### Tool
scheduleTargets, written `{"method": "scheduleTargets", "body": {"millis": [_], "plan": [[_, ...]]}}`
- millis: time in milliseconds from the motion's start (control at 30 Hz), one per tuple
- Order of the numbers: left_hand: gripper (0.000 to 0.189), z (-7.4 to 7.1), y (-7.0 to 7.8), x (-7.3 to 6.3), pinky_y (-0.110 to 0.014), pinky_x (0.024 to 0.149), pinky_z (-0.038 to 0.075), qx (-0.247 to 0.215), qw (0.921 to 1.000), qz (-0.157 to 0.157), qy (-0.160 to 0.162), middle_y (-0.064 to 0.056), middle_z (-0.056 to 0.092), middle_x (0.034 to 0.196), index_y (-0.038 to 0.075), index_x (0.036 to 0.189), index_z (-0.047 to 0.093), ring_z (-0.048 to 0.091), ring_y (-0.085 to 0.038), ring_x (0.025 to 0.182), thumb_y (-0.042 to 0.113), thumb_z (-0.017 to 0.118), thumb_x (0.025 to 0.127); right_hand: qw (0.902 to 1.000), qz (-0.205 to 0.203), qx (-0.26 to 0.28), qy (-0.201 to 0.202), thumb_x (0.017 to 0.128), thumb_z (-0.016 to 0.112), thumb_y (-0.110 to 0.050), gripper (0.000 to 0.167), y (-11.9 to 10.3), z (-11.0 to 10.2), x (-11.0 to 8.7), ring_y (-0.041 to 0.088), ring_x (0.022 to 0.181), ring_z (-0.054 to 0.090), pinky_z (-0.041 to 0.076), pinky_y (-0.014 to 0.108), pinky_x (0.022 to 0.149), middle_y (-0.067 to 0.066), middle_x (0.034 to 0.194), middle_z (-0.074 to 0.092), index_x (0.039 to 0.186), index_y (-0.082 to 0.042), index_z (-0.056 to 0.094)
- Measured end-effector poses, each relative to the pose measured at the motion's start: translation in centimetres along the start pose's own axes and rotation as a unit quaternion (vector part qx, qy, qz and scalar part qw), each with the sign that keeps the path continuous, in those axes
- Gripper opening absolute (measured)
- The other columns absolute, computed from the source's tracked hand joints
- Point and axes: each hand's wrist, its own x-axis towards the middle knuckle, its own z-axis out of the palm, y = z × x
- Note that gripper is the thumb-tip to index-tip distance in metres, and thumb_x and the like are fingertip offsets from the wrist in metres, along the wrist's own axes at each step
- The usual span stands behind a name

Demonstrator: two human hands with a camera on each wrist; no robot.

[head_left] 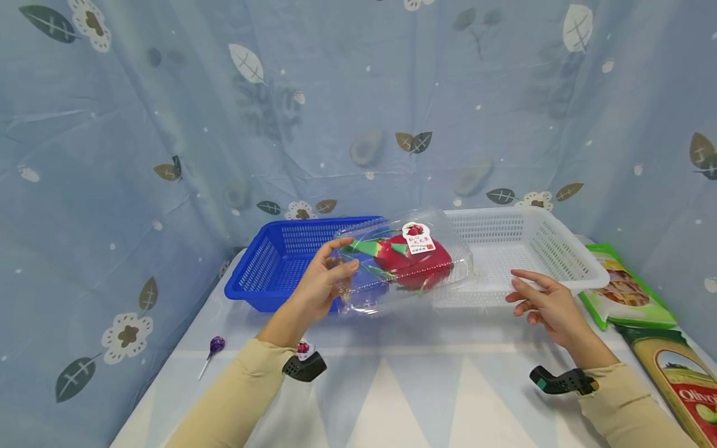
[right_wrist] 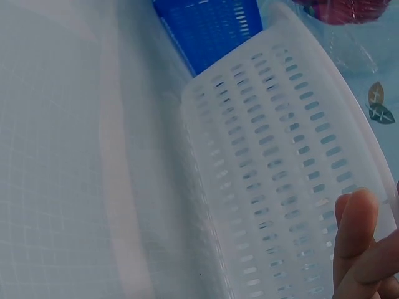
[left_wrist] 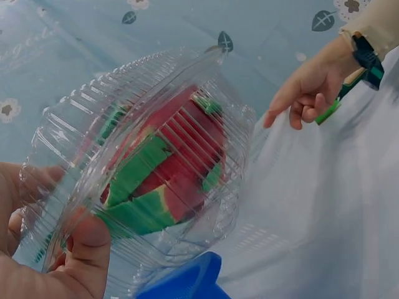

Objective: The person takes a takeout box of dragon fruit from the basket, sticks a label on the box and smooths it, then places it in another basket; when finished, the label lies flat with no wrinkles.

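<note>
My left hand [head_left: 319, 280] pinches the left end of a clear plastic clamshell box [head_left: 358, 298], thumb on the near side and fingers behind. Inside lies a red dragon fruit [left_wrist: 181, 156] with green scales; a white label [head_left: 419, 238] is stuck on the lid. The box is raised in front of the blue basket [head_left: 252, 287] and the white basket [head_left: 582, 264], overlapping both in the head view. My right hand [head_left: 551, 308] holds nothing, its fingers loosely bent by the front rim of the white basket. In the right wrist view its fingers [right_wrist: 356, 230] overlap that basket's slotted side.
A purple-wrapped lollipop [head_left: 216, 344] lies on the table at the left. Close to my left wrist is a small white label [head_left: 304, 348] with a red picture. To the right of the white basket lie a green food packet [head_left: 627, 289] and a tan-and-red bag [head_left: 674, 379]. A patterned curtain [head_left: 336, 124] hangs behind.
</note>
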Motion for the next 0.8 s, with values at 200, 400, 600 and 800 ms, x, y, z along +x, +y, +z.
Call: {"method": "scheduleTargets", "body": {"millis": [200,400,600,800], "plan": [[0.052,0.9,1.1,3.8,-0.020,0.048,0.042,0.009,0.9997,0.011,-0.020,-0.001,0.050,0.093,0.024,0.144,0.042,0.052,-0.008,0.061,0.010,0.060,0.097,1.0000,-0.002,-0.001,0.004,0.098,0.061,-0.031,0.024,-0.3,-0.1,0.0,0.009,0.058,0.067,0.049,0.020,0.046,-0.006,0.080,0.076,0.121,-0.036,0.059],[0.051,2.2,1.5,7.1,-0.021,0.047,0.044,-0.002,0.9995,0.013,-0.029,-0.002,0.050,0.096,0.025,0.143,0.044,0.050,-0.009,0.062,0.011,0.061,0.097,0.9998,0.001,-0.019,0.011,0.097,0.062,-0.033,0.022,-0.4,-0.2,0.3,0.009,0.057,0.066,0.049,0.020,0.046,-0.006,0.080,0.076,0.118,-0.038,0.060],[0.051,3.7,0.6,10.6,-0.022,0.047,0.043,-0.027,0.9987,0.012,-0.041,-0.003,0.050,0.096,0.025,0.141,0.045,0.047,-0.009,0.060,0.009,0.062,0.096,0.9997,0.014,-0.020,0.000,0.098,0.060,-0.032,0.019,-0.2,-0.4,0.0,0.009,0.058,0.066,0.048,0.021,0.045,-0.006,0.080,0.076,0.116,-0.039,0.061],[0.050,5.8,0.0,14.1,-0.024,0.047,0.043,-0.025,0.9976,0.016,-0.063,-0.005,0.053,0.101,0.025,0.140,0.048,0.045,-0.009,0.054,0.009,0.063,0.096,0.9995,0.016,-0.025,0.006,0.098,0.061,-0.033,0.018,0.1,-0.2,0.0,0.009,0.058,0.066,0.048,0.020,0.045,-0.005,0.081,0.076,0.115,-0.039,0.061]]}}
